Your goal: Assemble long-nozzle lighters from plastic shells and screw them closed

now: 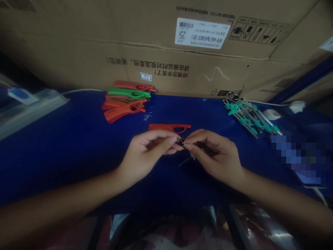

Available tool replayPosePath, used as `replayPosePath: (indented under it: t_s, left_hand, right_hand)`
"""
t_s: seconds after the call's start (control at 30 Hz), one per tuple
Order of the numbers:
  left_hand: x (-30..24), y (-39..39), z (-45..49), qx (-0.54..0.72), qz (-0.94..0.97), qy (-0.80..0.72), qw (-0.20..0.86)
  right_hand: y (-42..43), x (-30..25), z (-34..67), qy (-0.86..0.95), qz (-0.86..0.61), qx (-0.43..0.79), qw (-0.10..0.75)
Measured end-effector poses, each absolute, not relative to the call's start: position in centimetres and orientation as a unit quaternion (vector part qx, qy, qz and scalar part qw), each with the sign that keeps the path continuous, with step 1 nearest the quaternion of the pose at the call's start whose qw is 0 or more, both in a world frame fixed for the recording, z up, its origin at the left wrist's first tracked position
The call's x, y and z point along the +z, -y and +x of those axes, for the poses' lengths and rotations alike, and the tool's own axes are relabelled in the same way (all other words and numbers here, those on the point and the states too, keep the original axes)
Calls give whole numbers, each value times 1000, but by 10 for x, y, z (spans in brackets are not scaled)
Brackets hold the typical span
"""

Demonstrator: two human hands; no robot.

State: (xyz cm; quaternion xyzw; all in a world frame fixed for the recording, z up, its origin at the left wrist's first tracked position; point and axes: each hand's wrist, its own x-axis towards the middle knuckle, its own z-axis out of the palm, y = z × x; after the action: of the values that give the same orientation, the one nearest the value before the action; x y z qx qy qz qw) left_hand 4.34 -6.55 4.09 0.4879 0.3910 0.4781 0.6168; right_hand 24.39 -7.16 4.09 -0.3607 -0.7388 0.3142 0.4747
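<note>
Over the middle of the blue table, my left hand [148,149] pinches a small dark part [180,142] between thumb and fingers. My right hand [214,151] is closed on the same part from the other side, and a thin pale wire [186,161] hangs below it. The fingers hide much of the part, so its kind is unclear. Just beyond the fingertips lies a red plastic lighter casing [166,127] with a trigger opening, flat on the table.
Several red casings [125,109] and a green casing [127,92] are piled at the back left, near tiny metal pins [147,116]. Thin rods with teal pieces [251,118] lie at the right. A cardboard sheet [85,52] walls the back of the blue table [78,149].
</note>
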Motion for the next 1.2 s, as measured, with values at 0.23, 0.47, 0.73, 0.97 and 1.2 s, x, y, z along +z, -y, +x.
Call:
replayPosePath:
  t_s: [0.23,0.47,0.73,0.97,1.2]
  left_hand:
    - [40,66,41,478,495,-391,612]
    - [42,67,42,476,503,-386,610]
    - [44,66,42,470,531,-411,573]
    - [42,66,41,474,559,-411,542]
    - [42,67,39,474,592,-433,488]
  right_hand:
    - [70,45,244,752,-356,320,453]
    - [70,47,244,787,-350,234,451]
    - [71,47,244,788,-351,221,456]
    - [71,49,244,785,-360,214,457]
    - [72,49,244,780,-359,219,463]
